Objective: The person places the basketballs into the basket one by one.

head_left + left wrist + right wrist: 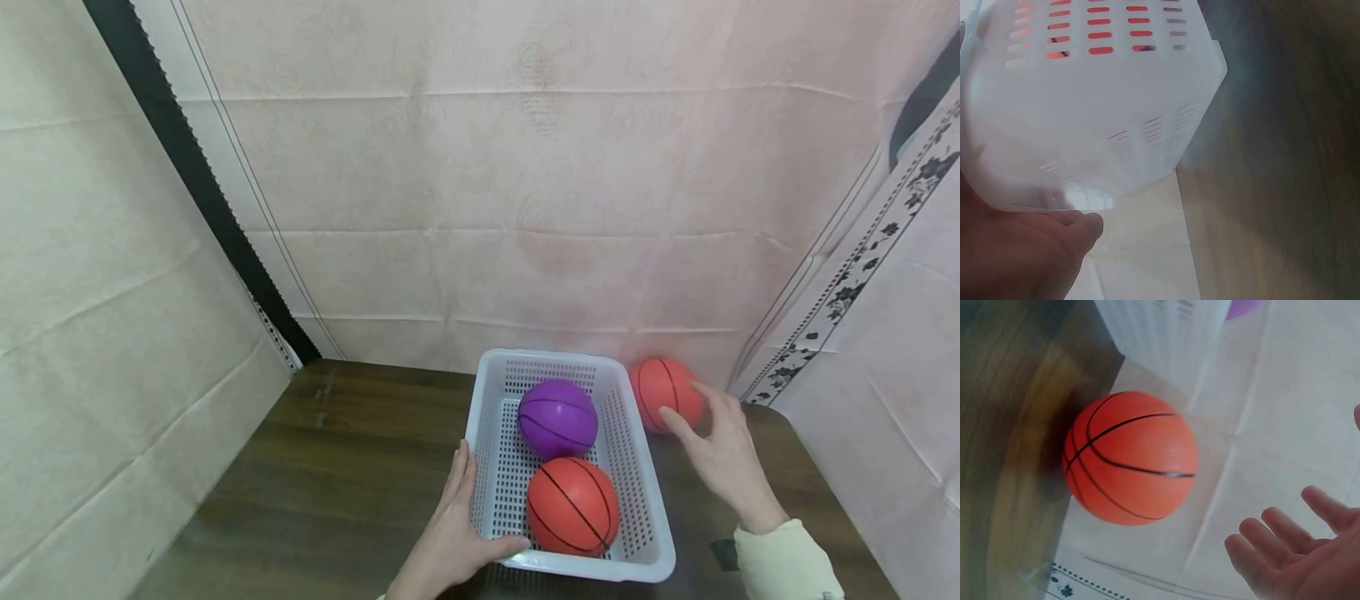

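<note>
Beneath both hands lies the brown table (360, 475). Between them stands the white basket (592, 570), its near-left corner braced by the left hand (456, 529), fingers nearly straight, thumb at the rim. The right hand (726, 458) is spread, holding nothing. Right of the left hand, inside, sit an orange ball (572, 507) and, beyond, a purple ball (558, 418); another orange ball (660, 392) lies outside, just beyond the right hand's thumb.
</note>
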A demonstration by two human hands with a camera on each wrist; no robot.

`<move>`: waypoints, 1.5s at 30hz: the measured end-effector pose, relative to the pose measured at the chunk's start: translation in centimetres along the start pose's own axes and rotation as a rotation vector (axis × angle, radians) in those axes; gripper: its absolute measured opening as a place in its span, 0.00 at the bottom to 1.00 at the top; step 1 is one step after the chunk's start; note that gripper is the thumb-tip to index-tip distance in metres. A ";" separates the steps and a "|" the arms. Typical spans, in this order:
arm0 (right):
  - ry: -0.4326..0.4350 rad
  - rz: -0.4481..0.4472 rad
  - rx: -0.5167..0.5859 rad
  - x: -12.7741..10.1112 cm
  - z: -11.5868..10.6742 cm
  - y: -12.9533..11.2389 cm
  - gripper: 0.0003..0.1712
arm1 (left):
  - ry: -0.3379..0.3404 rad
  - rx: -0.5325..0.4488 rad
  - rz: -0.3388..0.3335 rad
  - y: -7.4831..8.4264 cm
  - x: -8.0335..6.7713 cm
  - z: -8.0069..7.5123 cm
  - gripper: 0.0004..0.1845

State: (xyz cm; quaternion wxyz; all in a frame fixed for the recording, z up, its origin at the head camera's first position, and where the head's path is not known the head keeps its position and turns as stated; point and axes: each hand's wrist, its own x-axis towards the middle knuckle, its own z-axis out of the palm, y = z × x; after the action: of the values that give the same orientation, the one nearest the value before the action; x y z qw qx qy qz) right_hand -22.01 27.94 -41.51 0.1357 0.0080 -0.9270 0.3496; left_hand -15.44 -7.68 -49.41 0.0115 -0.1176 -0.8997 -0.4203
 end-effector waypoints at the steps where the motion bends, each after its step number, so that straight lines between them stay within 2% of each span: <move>1: 0.001 0.011 0.003 0.0 0.0 0.2 0.46 | -0.001 0.003 -0.003 0.0 0.0 0.0 0.69; 11: 0.015 0.106 0.017 1.0 0.0 2.5 0.51 | -0.010 0.013 -0.019 0.2 0.3 0.2 0.71; 16: 0.018 0.160 0.026 2.1 1.2 4.4 0.55 | -0.005 0.009 -0.021 0.1 0.1 0.0 0.71; 24: -0.029 0.283 0.055 3.4 2.7 6.6 0.61 | -0.003 0.000 -0.037 0.1 -0.1 -0.1 0.71; 36: -0.029 0.414 0.168 4.3 4.1 8.3 0.67 | -0.030 -0.021 -0.051 0.1 0.1 0.1 0.70; 45: -0.018 0.449 0.231 5.2 4.9 8.5 0.69 | -0.042 -0.043 -0.087 0.2 -0.1 0.1 0.72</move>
State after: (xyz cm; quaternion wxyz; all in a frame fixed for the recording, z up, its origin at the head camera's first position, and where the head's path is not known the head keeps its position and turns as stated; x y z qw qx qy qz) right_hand -29.17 31.59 -49.20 0.0444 -0.1796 -0.8607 0.4744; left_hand -15.35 -7.51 -49.36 -0.0282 -0.0871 -0.8948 -0.4371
